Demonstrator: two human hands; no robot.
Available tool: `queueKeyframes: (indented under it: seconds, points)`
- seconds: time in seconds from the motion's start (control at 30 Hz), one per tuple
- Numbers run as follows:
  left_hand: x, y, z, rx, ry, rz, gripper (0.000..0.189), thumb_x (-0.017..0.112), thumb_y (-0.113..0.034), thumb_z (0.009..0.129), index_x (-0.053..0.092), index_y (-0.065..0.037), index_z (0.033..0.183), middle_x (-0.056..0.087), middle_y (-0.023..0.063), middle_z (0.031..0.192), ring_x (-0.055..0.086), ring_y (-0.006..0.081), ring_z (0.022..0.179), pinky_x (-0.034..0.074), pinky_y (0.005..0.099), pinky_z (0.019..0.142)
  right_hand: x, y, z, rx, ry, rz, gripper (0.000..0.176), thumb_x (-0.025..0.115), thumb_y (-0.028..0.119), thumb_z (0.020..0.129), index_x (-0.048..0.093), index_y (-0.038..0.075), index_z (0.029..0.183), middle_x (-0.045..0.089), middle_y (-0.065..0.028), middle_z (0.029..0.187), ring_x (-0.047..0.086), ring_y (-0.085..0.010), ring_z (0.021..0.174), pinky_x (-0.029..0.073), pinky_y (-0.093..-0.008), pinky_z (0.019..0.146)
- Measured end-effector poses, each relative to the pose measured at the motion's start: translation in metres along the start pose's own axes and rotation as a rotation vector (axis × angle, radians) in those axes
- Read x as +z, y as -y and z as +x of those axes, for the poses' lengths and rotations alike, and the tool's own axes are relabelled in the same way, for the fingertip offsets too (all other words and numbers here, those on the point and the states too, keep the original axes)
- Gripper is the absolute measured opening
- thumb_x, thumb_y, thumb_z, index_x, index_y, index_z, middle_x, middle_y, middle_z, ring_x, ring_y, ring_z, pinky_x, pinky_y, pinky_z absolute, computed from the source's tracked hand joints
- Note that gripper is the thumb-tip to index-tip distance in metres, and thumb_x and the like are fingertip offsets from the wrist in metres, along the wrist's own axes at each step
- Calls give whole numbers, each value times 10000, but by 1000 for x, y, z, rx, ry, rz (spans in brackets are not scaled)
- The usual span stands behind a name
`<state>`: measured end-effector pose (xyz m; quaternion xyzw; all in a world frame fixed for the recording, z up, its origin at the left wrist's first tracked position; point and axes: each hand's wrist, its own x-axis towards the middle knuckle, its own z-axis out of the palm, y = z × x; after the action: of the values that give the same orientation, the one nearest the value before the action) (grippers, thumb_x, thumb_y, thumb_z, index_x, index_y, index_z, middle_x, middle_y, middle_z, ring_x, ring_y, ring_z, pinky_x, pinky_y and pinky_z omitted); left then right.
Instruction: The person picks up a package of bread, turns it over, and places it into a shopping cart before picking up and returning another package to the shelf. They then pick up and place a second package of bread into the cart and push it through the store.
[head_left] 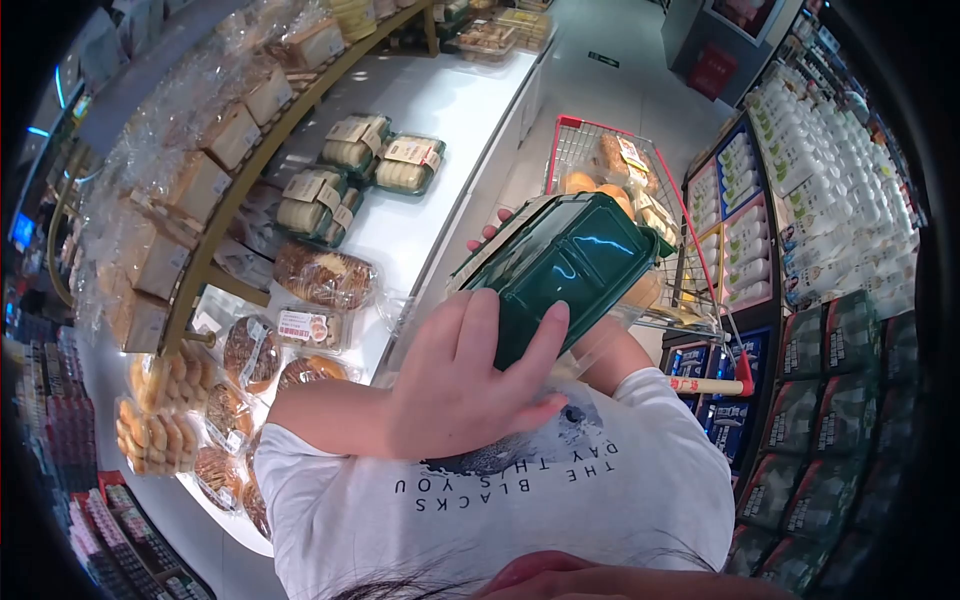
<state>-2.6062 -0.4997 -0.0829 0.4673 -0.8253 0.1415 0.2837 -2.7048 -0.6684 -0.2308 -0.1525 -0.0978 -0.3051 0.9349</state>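
Note:
A dark green plastic food tray (575,270) is tilted in front of my chest, its glossy base facing me. My left hand (485,385) grips its near end, thumb and fingers spread around the edge. Behind the tray, my right hand (488,232) holds the far side; only a few fingertips show past the edge, the rest is hidden. Clear plastic shows beneath the tray near my forearm. Just beyond stands a wire shopping cart (682,285) with a red rim, holding packaged bread (628,160) and round buns.
On the white counter (455,120) to the left sit green-tray packs (408,163) and bagged breads (325,275). A curved shelf (290,100) above carries wrapped loaves. White bottles (830,170) and dark green packs (795,420) fill the right side. The aisle floor (605,85) runs ahead.

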Motion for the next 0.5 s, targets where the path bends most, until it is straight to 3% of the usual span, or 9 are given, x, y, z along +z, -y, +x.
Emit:
queueKeyframes:
  seconds: [0.07, 0.13, 0.2, 0.27, 0.33, 0.43, 0.47, 0.5]
  points:
    - [-2, 15, 4, -102, -8, -99, 790, 783, -360, 523, 494, -49, 1190, 422, 222, 1013, 463, 351, 900, 434, 397, 737, -18, 9, 0, -83, -136, -148, 601, 450, 457, 852, 386, 46, 1286, 486, -162, 1225, 430, -337, 1178, 339, -494, 1000]
    - [1, 39, 4, -217, -62, -162, 874, 797, -368, 494, 442, -41, 1223, 415, 219, 1039, 465, 356, 912, 433, 406, 765, -40, 31, 3, -142, -154, -324, 664, 630, 387, 749, 399, 55, 1276, 505, -108, 1216, 467, -262, 1152, 386, -436, 974]
    - [19, 78, -1, -335, -118, -298, 885, 775, -314, 530, 359, -30, 1258, 415, 189, 1078, 470, 321, 964, 419, 402, 827, -41, 56, -8, -149, 190, -482, 637, 671, 314, 711, 427, 54, 1239, 525, -79, 1191, 515, -227, 1093, 435, -376, 914]
    - [51, 105, -6, -663, -175, -814, 764, 698, -214, 644, 323, -17, 1280, 452, 121, 1058, 485, 204, 956, 427, 328, 832, -33, 72, -22, -150, -59, -584, 540, 637, 287, 743, 458, 51, 1195, 548, -82, 1144, 551, -209, 1029, 461, -356, 873]
    - [89, 132, -18, -775, -100, -969, 635, 588, -170, 772, 285, -45, 1316, 462, 108, 1046, 488, 163, 930, 424, 295, 837, -46, 77, -33, -186, -313, -597, 474, 611, 270, 767, 478, 43, 1161, 567, -97, 1099, 577, -203, 971, 479, -350, 842]
    - [139, 147, -31, -997, 147, -1195, 542, 489, -240, 882, 260, -66, 1342, 464, 117, 1100, 487, 159, 909, 415, 290, 859, -60, 92, -54, -242, -739, -438, 415, 574, 253, 797, 495, 17, 1129, 591, -112, 1045, 597, -211, 913, 496, -348, 810]
    - [152, 146, -38, -962, 164, -1287, 512, 373, -341, 944, 236, -73, 1358, 461, 135, 1168, 507, 180, 956, 409, 295, 880, -62, 103, -66, -241, -762, -357, 418, 567, 251, 805, 493, 4, 1134, 597, -126, 1039, 603, -223, 908, 493, -359, 821]
    - [157, 141, -37, -952, 226, -1268, 592, 345, -469, 929, 229, -75, 1355, 467, 116, 1192, 519, 190, 1029, 431, 306, 856, -80, 118, -81, -295, -780, -379, 414, 546, 275, 816, 499, 6, 1127, 595, -134, 1051, 603, -234, 914, 485, -376, 842]
